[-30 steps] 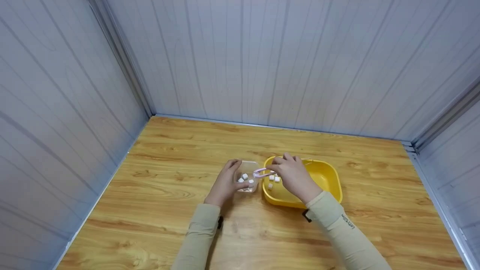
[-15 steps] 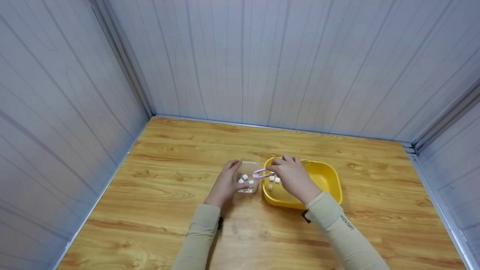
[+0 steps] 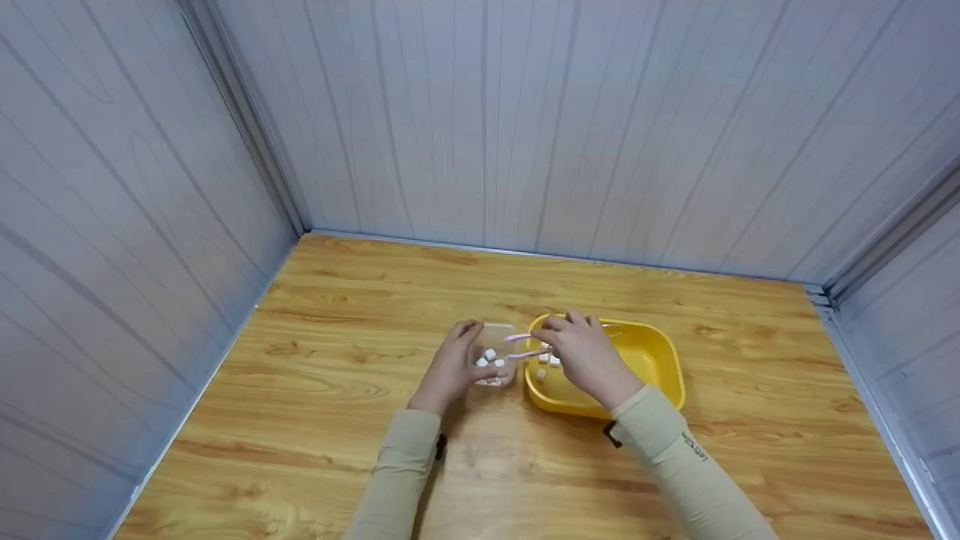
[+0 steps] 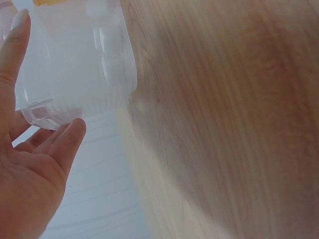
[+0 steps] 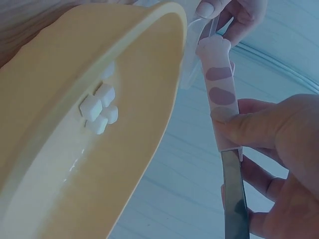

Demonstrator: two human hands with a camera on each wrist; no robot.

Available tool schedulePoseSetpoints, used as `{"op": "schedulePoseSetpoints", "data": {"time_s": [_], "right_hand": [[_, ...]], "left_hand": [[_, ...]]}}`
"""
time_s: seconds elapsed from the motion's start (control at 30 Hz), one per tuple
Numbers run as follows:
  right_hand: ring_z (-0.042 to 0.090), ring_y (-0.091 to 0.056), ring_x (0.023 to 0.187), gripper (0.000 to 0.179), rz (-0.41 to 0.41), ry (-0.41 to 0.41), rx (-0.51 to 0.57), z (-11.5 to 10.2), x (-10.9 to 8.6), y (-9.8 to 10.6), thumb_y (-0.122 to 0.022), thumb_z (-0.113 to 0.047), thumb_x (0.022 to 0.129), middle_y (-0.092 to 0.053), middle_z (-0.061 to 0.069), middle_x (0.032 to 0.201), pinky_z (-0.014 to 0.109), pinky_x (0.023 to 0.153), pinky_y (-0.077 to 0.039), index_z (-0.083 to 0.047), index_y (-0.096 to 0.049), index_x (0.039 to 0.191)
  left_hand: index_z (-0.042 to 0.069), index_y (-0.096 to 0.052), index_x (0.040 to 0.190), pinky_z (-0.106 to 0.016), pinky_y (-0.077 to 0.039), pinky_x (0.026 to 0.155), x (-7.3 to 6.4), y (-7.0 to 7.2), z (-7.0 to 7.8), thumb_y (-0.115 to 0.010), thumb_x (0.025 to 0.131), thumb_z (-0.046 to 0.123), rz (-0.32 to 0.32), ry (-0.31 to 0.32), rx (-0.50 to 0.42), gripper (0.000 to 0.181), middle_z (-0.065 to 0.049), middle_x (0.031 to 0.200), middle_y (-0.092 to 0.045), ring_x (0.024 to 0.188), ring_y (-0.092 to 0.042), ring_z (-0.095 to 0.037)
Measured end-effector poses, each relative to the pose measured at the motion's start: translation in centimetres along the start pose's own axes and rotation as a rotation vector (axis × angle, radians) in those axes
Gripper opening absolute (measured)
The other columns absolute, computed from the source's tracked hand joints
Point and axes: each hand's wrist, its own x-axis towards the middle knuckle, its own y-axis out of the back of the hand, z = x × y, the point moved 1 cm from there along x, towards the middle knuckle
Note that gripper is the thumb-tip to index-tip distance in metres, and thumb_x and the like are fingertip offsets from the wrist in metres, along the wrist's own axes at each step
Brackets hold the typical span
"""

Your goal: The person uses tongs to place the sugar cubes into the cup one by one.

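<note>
My left hand (image 3: 448, 367) grips a small clear plastic container (image 3: 498, 330) by its left side, thumb at the near edge and fingers at the far edge. Several white cubes (image 3: 490, 354) lie inside it. In the right wrist view, my right hand (image 5: 279, 144) pinches a pair of small tongs (image 5: 222, 94) with metal arms and pink-and-white paw-shaped ends. The tongs' two tips stand apart over the container's right side, with no cube between them. Below my right hand is a yellow basin (image 3: 681, 375), where several white cubes (image 5: 97, 107) sit together at the left end.
The basin stands just right of the container on a wood-grain table (image 3: 360, 300). A thin wire-like handle (image 3: 615, 326) shows at the basin's far rim. Pale panel walls (image 3: 480, 135) enclose the table at the back and both sides.
The tongs' tips, close together before, have spread apart over the container. A cube near my left thumb has shifted slightly. Both hands have stayed nearly in place.
</note>
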Motion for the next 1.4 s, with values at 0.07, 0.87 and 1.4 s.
{"op": "schedulePoseSetpoints", "data": {"time_s": [0.07, 0.87, 1.4], "right_hand": [[0.023, -0.049, 0.093, 0.036, 0.003, -0.001, 0.008, 0.0, 0.0, 0.0, -0.071, -0.007, 0.086, -0.062, 0.000, 0.112, 0.046, 0.078, -0.045, -0.020, -0.068, 0.120], [0.028, -0.049, 0.098, 0.045, 0.011, -0.064, 0.037, 2.3, -1.3, 0.3, -0.074, -0.001, 0.082, -0.061, 0.005, 0.117, 0.053, 0.081, -0.046, -0.016, -0.065, 0.124], [0.029, -0.049, 0.099, 0.046, 0.012, -0.075, 0.050, 3.5, -2.3, 0.1, -0.074, 0.001, 0.081, -0.060, 0.005, 0.116, 0.056, 0.083, -0.045, -0.015, -0.065, 0.124]], "left_hand": [[0.004, -0.038, 0.146, -0.040, -0.033, 0.108, 0.0, 0.0, 0.0, -0.082, 0.074, 0.034, 0.005, 0.001, 0.000, 0.089, -0.009, 0.148, -0.035, 0.135, -0.034, -0.027], [0.003, -0.040, 0.145, -0.036, -0.032, 0.109, 0.0, 0.0, -0.3, -0.083, 0.072, 0.032, 0.019, -0.014, -0.008, 0.090, -0.009, 0.146, -0.037, 0.134, -0.034, -0.025], [0.004, -0.039, 0.145, -0.035, -0.030, 0.110, -0.1, 0.1, -0.1, -0.082, 0.073, 0.033, 0.010, -0.001, -0.011, 0.089, -0.007, 0.147, -0.037, 0.136, -0.032, -0.024]]}}
